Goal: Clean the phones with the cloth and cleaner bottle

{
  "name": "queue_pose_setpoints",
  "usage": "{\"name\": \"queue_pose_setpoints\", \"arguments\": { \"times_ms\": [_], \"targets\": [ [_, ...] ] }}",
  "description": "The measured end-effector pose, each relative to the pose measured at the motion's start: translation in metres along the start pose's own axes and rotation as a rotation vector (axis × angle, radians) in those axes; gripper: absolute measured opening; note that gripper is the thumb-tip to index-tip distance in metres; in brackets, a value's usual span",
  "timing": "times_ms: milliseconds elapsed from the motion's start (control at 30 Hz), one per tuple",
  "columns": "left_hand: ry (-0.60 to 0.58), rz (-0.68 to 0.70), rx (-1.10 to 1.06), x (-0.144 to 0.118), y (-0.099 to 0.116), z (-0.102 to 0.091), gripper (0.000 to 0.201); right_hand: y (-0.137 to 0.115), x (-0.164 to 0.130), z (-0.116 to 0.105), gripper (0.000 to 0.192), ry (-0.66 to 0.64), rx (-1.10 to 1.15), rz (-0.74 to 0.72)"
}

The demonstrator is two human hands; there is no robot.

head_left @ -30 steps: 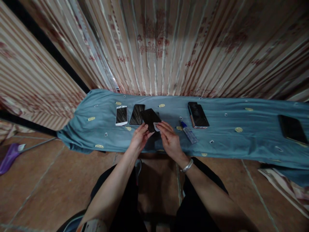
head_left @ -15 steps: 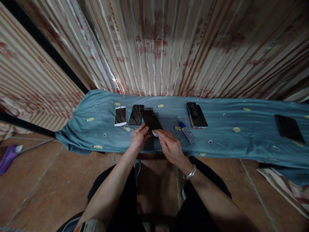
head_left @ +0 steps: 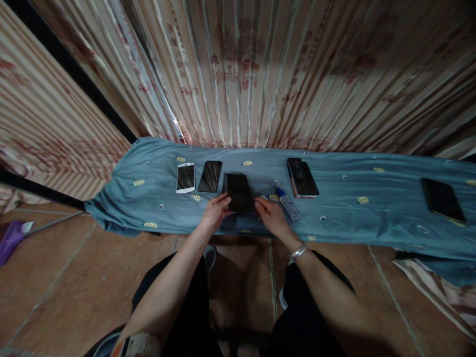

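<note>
My left hand point(head_left: 216, 209) is closed on the lower left edge of a black smartphone point(head_left: 239, 192), thumb on its front. The phone is held just over the cloth, its dark face toward me. Close by the phone's lower right edge, my right hand point(head_left: 272, 213) has its fingers drawn together; a small pale bit shows at the fingertips, too little to name. Just beyond that hand lies a clear bottle with a blue cap point(head_left: 287, 203). To the left rest a white smartphone point(head_left: 185, 178) and another black smartphone point(head_left: 210, 176).
A blue patterned cloth point(head_left: 342, 218) covers the long narrow bench. Stacked phones point(head_left: 303, 177) lie right of the bottle, and a dark flat device point(head_left: 442, 200) lies at the far right. Striped curtains point(head_left: 238, 74) hang behind. A purple broom point(head_left: 12, 242) is on the floor at left.
My right hand has moved right, off the phone's face, where it had pressed a small white thing. The phone has turned more upright and sunk toward the cloth in my left hand.
</note>
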State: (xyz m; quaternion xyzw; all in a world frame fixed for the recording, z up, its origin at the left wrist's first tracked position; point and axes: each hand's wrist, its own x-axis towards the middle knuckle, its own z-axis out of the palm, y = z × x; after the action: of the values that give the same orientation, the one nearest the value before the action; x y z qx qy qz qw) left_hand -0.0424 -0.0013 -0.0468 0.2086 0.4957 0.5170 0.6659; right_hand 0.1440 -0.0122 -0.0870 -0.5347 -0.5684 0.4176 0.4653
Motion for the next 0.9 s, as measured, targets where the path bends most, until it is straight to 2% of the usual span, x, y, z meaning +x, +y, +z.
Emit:
{"name": "queue_pose_setpoints", "arguments": {
  "times_ms": [100,200,367,433,633,767,900],
  "targets": [
    [-0.016,-0.010,-0.001,0.000,0.001,0.000,0.016,-0.002,0.000,0.009,0.017,-0.068,0.430,0.314],
    [-0.023,-0.003,0.010,0.000,0.001,0.000,0.014,-0.007,0.000,0.014,0.025,-0.040,0.643,0.427],
    [-0.101,0.046,0.010,-0.003,0.000,-0.002,0.020,-0.011,0.004,0.019,0.024,-0.019,0.707,0.427],
    [-0.079,0.081,0.043,-0.003,-0.001,-0.006,0.025,-0.010,0.006,0.022,0.024,-0.019,0.709,0.418],
    [0.001,0.189,0.304,0.000,-0.007,-0.023,0.036,-0.007,0.011,0.034,0.026,0.003,0.710,0.409],
    [-0.022,0.248,0.462,-0.002,-0.014,-0.031,0.049,-0.006,0.009,0.040,0.030,0.015,0.692,0.376],
    [-0.072,0.281,0.500,-0.006,-0.018,-0.033,0.054,-0.004,0.010,0.043,0.031,0.060,0.696,0.369]
  ]
}}
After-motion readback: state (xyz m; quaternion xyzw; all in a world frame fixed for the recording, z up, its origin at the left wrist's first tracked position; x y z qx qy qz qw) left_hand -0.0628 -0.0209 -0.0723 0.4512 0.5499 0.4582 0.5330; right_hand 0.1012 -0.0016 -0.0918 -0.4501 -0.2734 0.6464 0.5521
